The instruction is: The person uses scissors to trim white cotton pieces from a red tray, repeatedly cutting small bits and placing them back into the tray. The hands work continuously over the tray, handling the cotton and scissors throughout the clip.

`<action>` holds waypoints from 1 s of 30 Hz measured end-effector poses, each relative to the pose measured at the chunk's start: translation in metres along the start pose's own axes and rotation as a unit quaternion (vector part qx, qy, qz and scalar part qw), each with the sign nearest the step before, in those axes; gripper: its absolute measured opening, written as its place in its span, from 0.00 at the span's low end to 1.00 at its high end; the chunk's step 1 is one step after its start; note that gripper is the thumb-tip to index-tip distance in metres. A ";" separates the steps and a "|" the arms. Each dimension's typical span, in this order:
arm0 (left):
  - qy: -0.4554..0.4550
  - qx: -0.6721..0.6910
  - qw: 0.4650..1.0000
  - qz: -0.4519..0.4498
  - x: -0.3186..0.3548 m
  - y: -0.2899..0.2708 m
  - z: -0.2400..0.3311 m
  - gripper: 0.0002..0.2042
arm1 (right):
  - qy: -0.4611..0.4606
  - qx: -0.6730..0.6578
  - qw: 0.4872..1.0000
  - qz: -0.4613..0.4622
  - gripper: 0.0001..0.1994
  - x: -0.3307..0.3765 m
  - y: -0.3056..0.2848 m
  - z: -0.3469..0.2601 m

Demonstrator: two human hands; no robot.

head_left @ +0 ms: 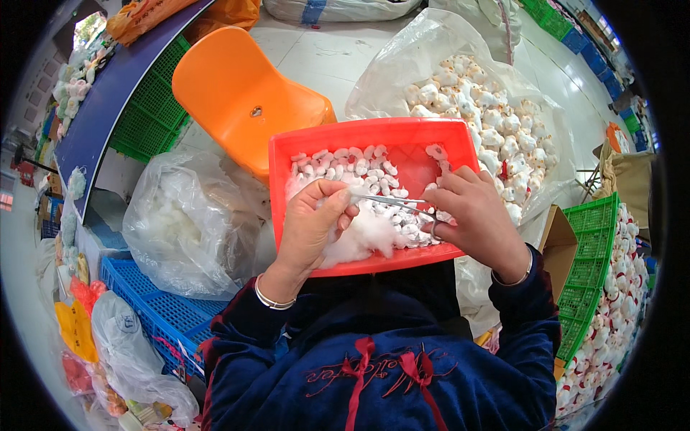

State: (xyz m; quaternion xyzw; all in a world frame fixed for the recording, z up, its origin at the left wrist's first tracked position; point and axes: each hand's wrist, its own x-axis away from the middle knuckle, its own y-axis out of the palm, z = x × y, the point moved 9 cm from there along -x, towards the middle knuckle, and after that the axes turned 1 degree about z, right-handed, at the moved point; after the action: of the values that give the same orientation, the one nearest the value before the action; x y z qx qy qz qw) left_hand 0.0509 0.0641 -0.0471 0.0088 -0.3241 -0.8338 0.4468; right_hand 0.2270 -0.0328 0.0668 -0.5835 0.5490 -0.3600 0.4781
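Note:
Over a red plastic tray (370, 129), my left hand (305, 228) pinches a small white fabric piece (356, 194) between thumb and fingers. My right hand (480, 215) grips slender metal forceps (395, 202) with ring handles, fingers at the loops. The forceps' tip reaches the white piece; whether it is inside cannot be seen. Fluffy white stuffing (363, 233) lies in the tray's near left part, below my left hand. Many small white curved pieces (352, 164) are spread along the far left and middle. One lone piece (435, 151) rests at the far right.
An orange chair (251, 100) stands beyond the tray at left. A clear bag of stuffing (190, 223) sits left, near a blue crate (162, 316). Far right, a large bag holds white plush toys (496, 122). A green crate (589, 266) with more plush is at right.

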 end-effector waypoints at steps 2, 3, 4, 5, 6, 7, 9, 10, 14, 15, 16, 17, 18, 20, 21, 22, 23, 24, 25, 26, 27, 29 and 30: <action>-0.004 -0.012 1.000 -0.011 0.001 0.004 0.003 0.06 | 0.002 0.017 1.000 -0.021 0.18 0.002 -0.002 0.001; 0.012 -0.035 0.999 -0.021 0.001 0.008 0.005 0.06 | -0.002 0.025 0.999 -0.021 0.18 0.001 -0.007 -0.002; 0.028 -0.057 0.997 -0.031 0.001 0.012 0.005 0.06 | -0.004 0.034 0.999 -0.022 0.17 0.000 -0.010 -0.005; 0.043 -0.079 0.995 -0.042 0.001 0.016 0.005 0.07 | -0.001 0.028 0.999 -0.038 0.18 -0.001 -0.007 -0.006; 0.050 -0.090 0.994 -0.042 0.001 0.015 0.004 0.06 | 0.001 0.022 0.998 -0.055 0.18 -0.004 -0.004 -0.006; 0.059 -0.102 0.992 -0.043 0.000 0.013 0.005 0.06 | 0.004 0.017 0.997 -0.070 0.18 -0.007 -0.002 -0.007; 0.063 -0.119 0.990 -0.043 0.000 0.013 0.007 0.06 | -0.013 -0.021 0.999 -0.047 0.19 -0.004 0.003 -0.002; 0.057 -0.125 0.990 -0.039 0.002 0.014 0.009 0.06 | -0.022 -0.043 0.998 -0.038 0.20 -0.002 0.006 0.000; 0.048 -0.060 0.997 -0.016 0.000 0.004 0.008 0.06 | 0.028 -0.120 0.992 -0.010 0.29 0.002 -0.001 0.011; 0.053 -0.080 0.995 -0.019 0.001 0.005 0.008 0.06 | 0.019 -0.125 0.992 -0.001 0.29 0.003 -0.002 0.009; 0.057 -0.102 0.993 -0.022 0.002 0.005 0.009 0.06 | 0.010 -0.132 0.991 0.009 0.29 0.004 -0.001 0.006; 0.061 -0.125 0.990 -0.025 0.003 0.006 0.010 0.07 | 0.002 -0.138 0.990 0.019 0.28 0.004 -0.001 0.004; 0.067 -0.138 0.988 -0.021 0.004 0.007 0.012 0.07 | 0.002 -0.128 0.992 0.012 0.27 0.003 0.002 0.004; 0.079 -0.162 0.984 -0.010 0.007 0.011 0.016 0.08 | 0.000 -0.108 0.994 -0.002 0.24 0.001 0.007 0.004; 0.087 -0.150 0.985 -0.014 0.007 0.011 0.016 0.08 | 0.006 -0.097 0.995 -0.016 0.23 0.002 0.009 0.006; 0.096 -0.136 0.986 -0.017 0.006 0.010 0.016 0.08 | 0.012 -0.085 0.996 -0.029 0.21 0.004 0.010 0.008; 0.104 -0.123 0.987 -0.021 0.005 0.010 0.017 0.08 | 0.017 -0.072 0.996 -0.043 0.20 0.005 0.011 0.010; 0.101 -0.132 0.986 -0.029 0.005 0.013 0.019 0.08 | 0.017 -0.070 0.996 -0.046 0.19 0.004 0.010 0.010; 0.096 -0.141 0.985 -0.037 0.007 0.016 0.020 0.08 | 0.018 -0.068 0.996 -0.050 0.18 0.004 0.009 0.008; 0.091 -0.150 0.983 -0.045 0.008 0.018 0.020 0.08 | 0.018 -0.067 0.996 -0.054 0.17 0.003 0.008 0.006; 0.091 -0.155 0.983 -0.046 0.008 0.018 0.019 0.08 | 0.013 -0.061 0.996 -0.056 0.17 0.002 0.007 0.003; 0.091 -0.164 0.981 -0.049 0.008 0.017 0.017 0.07 | 0.003 -0.049 0.997 -0.058 0.17 -0.003 0.006 -0.003; 0.094 -0.163 0.981 -0.046 0.009 0.016 0.018 0.07 | 0.000 -0.063 0.997 -0.054 0.18 -0.002 0.008 -0.002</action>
State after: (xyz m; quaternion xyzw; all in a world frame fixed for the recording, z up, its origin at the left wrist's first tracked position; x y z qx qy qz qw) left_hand 0.0524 0.0605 -0.0215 0.0292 -0.1401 -0.8907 0.4315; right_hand 0.2229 -0.0304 0.0599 -0.6414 0.5378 -0.3501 0.4206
